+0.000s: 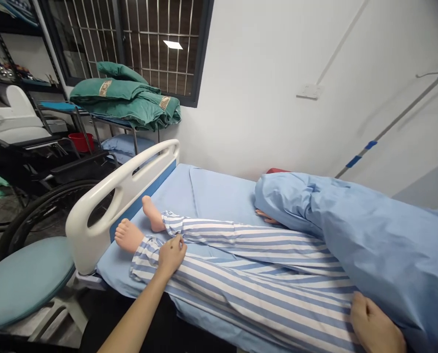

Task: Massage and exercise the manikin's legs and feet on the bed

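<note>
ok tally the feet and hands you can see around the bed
manikin feet: 2
manikin hand: 1, partly hidden
person's hands: 2, left hand and right hand
total: 5

- Head-worn camera is looking forward and down from the person's head, standing at the side of the hospital bed [123, 181].
- View is facing across the bed towards the white wall [255, 88] and barred window [160, 49].
- Lens is working close above the striped trouser legs [263, 274].
- Frame is catching the left hand [170, 255] near the centre and the right hand [375, 326] at the lower right corner.
</note>
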The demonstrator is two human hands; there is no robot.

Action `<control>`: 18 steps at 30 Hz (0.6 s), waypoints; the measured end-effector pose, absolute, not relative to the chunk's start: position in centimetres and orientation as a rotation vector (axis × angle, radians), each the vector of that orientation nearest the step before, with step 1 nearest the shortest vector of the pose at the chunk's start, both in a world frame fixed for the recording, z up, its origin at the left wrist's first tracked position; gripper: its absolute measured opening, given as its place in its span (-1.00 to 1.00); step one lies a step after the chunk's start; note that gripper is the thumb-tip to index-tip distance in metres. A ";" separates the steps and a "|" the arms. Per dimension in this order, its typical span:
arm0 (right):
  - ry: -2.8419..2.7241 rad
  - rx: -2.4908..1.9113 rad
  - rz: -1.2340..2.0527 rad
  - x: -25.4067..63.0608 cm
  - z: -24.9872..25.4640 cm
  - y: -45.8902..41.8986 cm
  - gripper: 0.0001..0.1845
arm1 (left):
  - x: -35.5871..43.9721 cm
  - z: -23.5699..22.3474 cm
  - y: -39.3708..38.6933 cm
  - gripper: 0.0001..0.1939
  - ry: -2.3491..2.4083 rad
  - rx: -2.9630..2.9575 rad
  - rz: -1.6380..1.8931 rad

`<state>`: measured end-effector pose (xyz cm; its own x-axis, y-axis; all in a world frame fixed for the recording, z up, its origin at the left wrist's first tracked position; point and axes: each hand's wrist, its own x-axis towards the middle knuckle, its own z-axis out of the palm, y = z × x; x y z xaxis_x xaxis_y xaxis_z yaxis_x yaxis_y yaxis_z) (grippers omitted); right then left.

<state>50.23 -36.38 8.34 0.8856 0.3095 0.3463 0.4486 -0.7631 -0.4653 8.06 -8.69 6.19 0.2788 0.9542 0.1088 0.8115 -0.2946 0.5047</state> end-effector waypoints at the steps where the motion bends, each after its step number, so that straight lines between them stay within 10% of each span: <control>1: -0.578 -2.495 -0.259 49.7 8.3 -35.6 -0.77 | 8.0 6.2 -8.7 -0.87 1.597 2.215 0.570; 18: -1.953 -1.672 0.320 18.9 8.6 -5.3 -0.72 | 7.5 5.3 -8.5 -0.82 1.543 2.203 0.648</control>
